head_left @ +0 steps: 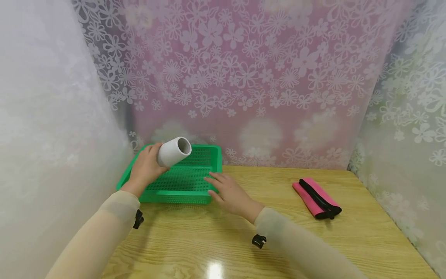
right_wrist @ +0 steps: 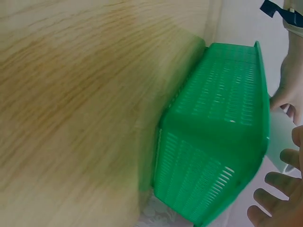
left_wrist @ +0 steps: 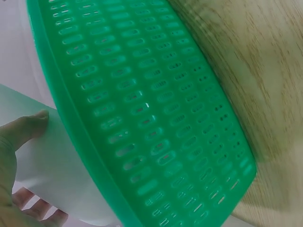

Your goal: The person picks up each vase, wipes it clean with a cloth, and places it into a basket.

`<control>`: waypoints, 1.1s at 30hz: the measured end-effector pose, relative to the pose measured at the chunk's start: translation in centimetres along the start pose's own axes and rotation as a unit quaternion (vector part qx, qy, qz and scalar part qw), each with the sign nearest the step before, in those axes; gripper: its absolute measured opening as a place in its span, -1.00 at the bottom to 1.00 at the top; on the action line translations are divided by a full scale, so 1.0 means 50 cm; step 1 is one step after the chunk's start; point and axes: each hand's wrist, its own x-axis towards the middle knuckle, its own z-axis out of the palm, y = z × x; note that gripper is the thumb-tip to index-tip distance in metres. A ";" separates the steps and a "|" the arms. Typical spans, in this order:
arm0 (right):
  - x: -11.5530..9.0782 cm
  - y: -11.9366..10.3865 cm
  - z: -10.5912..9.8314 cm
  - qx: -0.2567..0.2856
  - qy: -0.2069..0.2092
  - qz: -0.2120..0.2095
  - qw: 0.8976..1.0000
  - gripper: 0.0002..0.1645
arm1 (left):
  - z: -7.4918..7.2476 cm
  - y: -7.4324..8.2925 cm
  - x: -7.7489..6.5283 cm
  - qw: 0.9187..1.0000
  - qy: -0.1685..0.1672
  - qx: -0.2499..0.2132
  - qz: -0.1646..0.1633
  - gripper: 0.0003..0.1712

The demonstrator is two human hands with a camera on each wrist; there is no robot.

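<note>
In the head view my left hand (head_left: 145, 166) grips a white hollow cylinder (head_left: 170, 153), tilted with its round opening toward the upper right. It is held above a green plastic basket (head_left: 174, 197) with slotted walls. The left wrist view shows the thumb and fingers around the smooth white cylinder (left_wrist: 57, 165), beyond the basket wall (left_wrist: 137, 99). My right hand (head_left: 232, 194) is by the basket's right end, fingers spread and holding nothing. In the right wrist view those fingers (right_wrist: 279, 182) are extended near the rim; whether they touch it I cannot tell.
A folded pink cloth item with black edging (head_left: 317, 198) lies at the right of the wooden table (head_left: 195, 240). Behind the table hangs a flower-patterned pink curtain (head_left: 244, 77). Pale sheeting (head_left: 52, 135) stands close on the left, with more on the right.
</note>
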 end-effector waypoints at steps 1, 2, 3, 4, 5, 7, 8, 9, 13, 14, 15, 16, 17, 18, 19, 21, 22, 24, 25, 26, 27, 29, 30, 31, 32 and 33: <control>0.001 -0.001 0.004 -0.001 -0.002 -0.002 1.000 -0.40 | 0.001 -0.001 0.000 1.000 0.000 0.004 0.002 0.06; 0.003 -0.001 0.008 -0.004 -0.004 -0.002 1.000 -0.39 | 0.002 -0.001 0.000 1.000 0.000 0.008 0.005 0.06; 0.004 -0.001 0.011 -0.007 -0.006 -0.002 1.000 -0.39 | 0.003 -0.002 0.001 1.000 0.001 0.012 0.008 0.05; 0.004 -0.001 0.014 -0.011 -0.009 -0.001 1.000 -0.38 | 0.003 -0.002 0.001 1.000 0.001 0.016 0.011 0.05; 0.005 -0.001 0.017 -0.014 -0.013 0.001 1.000 -0.37 | 0.004 -0.002 0.001 1.000 0.000 0.020 0.013 0.04; 0.005 -0.002 0.020 -0.017 -0.018 0.003 1.000 -0.36 | 0.006 -0.003 0.002 0.999 -0.001 0.028 0.016 0.03; 0.006 -0.003 0.021 -0.020 -0.020 0.005 1.000 -0.36 | 0.007 -0.004 0.003 0.999 -0.001 0.032 0.018 0.03; 0.008 -0.003 0.023 -0.023 -0.022 0.005 0.999 -0.35 | 0.009 -0.005 0.004 0.999 -0.002 0.037 0.021 0.02; 0.013 -0.007 0.028 -0.042 -0.027 0.001 0.999 -0.33 | 0.015 -0.011 0.007 0.998 -0.004 0.059 0.032 0.02; 0.015 -0.008 0.030 -0.048 -0.030 0.000 0.998 -0.33 | 0.017 -0.012 0.008 0.997 -0.004 0.063 0.034 0.03; 0.017 -0.008 0.033 -0.053 -0.032 -0.001 0.998 -0.32 | 0.018 -0.012 0.008 0.997 -0.006 0.068 0.036 0.03; 0.018 -0.009 0.034 -0.057 -0.034 -0.001 0.998 -0.32 | 0.019 -0.013 0.009 0.997 -0.008 0.072 0.037 0.05; 0.019 -0.009 0.036 -0.059 -0.036 -0.002 0.998 -0.32 | 0.020 -0.014 0.010 0.996 -0.011 0.075 0.037 0.06; 0.020 -0.010 0.038 -0.059 -0.035 -0.003 0.998 -0.32 | 0.021 -0.014 0.011 0.996 -0.014 0.077 0.037 0.07; 0.020 -0.010 0.040 -0.058 -0.034 -0.004 0.998 -0.32 | 0.022 -0.015 0.012 0.996 -0.016 0.080 0.038 0.07; 0.021 -0.012 0.041 -0.056 -0.034 -0.005 0.998 -0.32 | 0.024 -0.015 0.013 0.995 -0.019 0.086 0.040 0.08; 0.022 -0.014 0.041 -0.054 -0.033 -0.007 0.998 -0.32 | 0.025 -0.017 0.014 0.995 -0.020 0.088 0.040 0.08; 0.025 -0.015 0.042 -0.054 -0.034 -0.011 0.998 -0.32 | 0.025 -0.017 0.014 0.994 -0.021 0.094 0.044 0.08; 0.026 -0.016 0.043 -0.055 -0.036 -0.010 0.998 -0.32 | 0.025 -0.018 0.014 0.994 -0.020 0.097 0.045 0.07; 0.027 -0.016 0.044 -0.055 -0.039 -0.011 0.998 -0.31 | 0.025 -0.018 0.014 0.994 -0.021 0.100 0.046 0.07; 0.029 -0.016 0.046 -0.054 -0.040 -0.011 0.998 -0.31 | 0.025 -0.019 0.014 0.993 -0.022 0.102 0.046 0.06; 0.031 -0.014 0.051 -0.057 -0.046 -0.009 0.997 -0.30 | 0.024 -0.018 0.015 0.993 -0.025 0.107 0.046 0.06; 0.031 -0.014 0.054 -0.058 -0.049 -0.007 0.997 -0.30 | 0.024 -0.019 0.015 0.993 -0.026 0.110 0.046 0.06; 0.031 -0.013 0.056 -0.059 -0.051 -0.006 0.997 -0.30 | 0.024 -0.018 0.016 0.992 -0.028 0.112 0.045 0.05; 0.031 -0.012 0.059 -0.062 -0.052 -0.005 0.997 -0.30 | 0.025 -0.018 0.017 0.992 -0.031 0.115 0.044 0.05; 0.031 -0.011 0.061 -0.065 -0.055 -0.005 0.996 -0.29 | 0.027 -0.018 0.018 0.992 -0.033 0.119 0.042 0.04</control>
